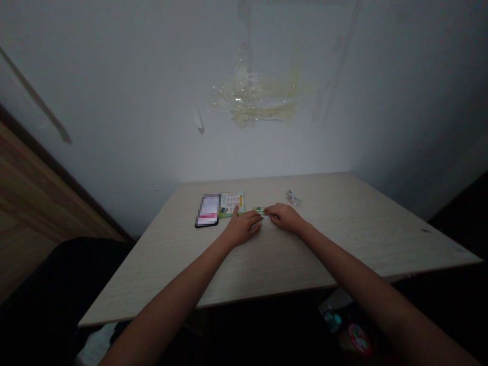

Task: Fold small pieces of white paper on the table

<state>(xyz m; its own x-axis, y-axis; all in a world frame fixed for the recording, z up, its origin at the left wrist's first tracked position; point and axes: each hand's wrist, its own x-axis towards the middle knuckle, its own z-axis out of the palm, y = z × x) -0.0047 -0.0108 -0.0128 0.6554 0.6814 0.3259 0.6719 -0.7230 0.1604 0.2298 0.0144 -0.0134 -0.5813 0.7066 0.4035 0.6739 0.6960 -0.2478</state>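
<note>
A small green-and-white printed strip (259, 209) lies on the table between my two hands, partly covered by their fingers. My left hand (242, 228) rests low over its left end, fingers stretched out to the right and thumb pointing up. Bent inward, the fingers of my right hand (285, 217) pinch at the strip's right end. Just beyond my left thumb lies a colourful printed packet or leaflet (231, 200) with rows of small pictures. What lies under my left fingers is hidden.
A phone (208, 210) with a blurred screen lies left of the leaflet. A crumpled printed wrapper (294, 197) is behind my right hand. The pale wooden table (183, 254) meets a wall (152, 101) with peeling tape. Below the table's right front is a pink-rimmed item (359, 338).
</note>
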